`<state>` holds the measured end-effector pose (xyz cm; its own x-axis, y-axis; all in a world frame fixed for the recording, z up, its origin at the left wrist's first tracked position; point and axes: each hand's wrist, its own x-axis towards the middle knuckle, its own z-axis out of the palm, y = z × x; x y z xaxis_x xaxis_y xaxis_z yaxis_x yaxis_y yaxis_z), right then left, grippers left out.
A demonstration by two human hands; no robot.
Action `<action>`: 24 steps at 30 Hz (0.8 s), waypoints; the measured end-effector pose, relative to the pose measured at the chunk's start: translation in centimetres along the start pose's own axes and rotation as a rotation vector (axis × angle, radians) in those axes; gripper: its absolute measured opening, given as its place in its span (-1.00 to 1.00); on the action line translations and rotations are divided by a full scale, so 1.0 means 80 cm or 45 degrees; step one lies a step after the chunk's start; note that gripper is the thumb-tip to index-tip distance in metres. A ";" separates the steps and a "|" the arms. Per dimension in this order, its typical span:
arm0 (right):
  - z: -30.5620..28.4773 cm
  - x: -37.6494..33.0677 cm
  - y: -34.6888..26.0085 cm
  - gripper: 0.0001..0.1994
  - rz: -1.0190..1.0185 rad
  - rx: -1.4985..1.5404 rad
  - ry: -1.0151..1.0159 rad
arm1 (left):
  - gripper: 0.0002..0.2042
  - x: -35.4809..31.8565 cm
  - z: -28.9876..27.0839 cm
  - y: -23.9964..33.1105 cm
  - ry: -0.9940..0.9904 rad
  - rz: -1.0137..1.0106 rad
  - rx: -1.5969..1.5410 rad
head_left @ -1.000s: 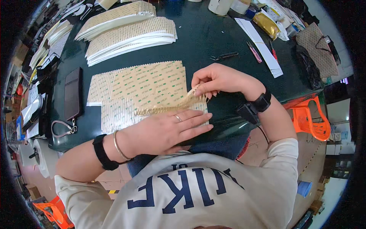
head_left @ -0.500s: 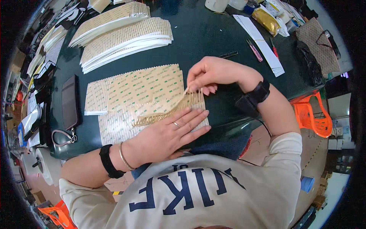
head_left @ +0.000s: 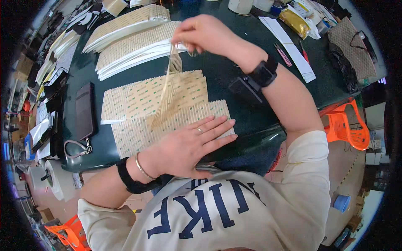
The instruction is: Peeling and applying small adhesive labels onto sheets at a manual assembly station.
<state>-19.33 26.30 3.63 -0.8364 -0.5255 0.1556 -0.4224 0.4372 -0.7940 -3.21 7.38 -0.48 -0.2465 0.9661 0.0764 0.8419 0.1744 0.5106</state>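
Dark green desk (head_left: 234, 79) crowded along its far edge — orange plastic stools (head_left: 349, 127) on a tan floor (head_left: 347, 167) to either side.

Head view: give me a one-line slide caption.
Left hand presses a ribbed sheet flat on the dark green table while the right hand lifts a thin peeled strip above it.

A dark green tabletop (head_left: 226, 75) carried two flat sheets of ribbed tape strips (head_left: 138, 98) near its front edge, stacks of similar sheets (head_left: 134, 42) farther back, a black phone (head_left: 85, 109) at the left, and a white paper strip (head_left: 289, 46) at the right.
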 end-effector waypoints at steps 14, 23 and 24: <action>-0.168 -0.406 0.011 -0.43 0.154 0.138 1.204 | -0.11 -0.012 0.014 0.005 0.134 0.199 0.181; -0.023 -0.892 0.203 -0.66 1.011 0.553 1.878 | -0.02 -0.033 0.015 0.057 0.160 -0.652 0.397; 0.013 -0.902 0.223 -0.66 1.148 0.611 1.928 | -0.02 -0.029 0.018 0.053 0.097 -0.729 0.405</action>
<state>33.83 71.27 -22.34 -0.4010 0.8824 -0.2462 0.1821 -0.1867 -0.9654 1.61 6.13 0.23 -0.7210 0.6898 -0.0655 0.6656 0.7158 0.2112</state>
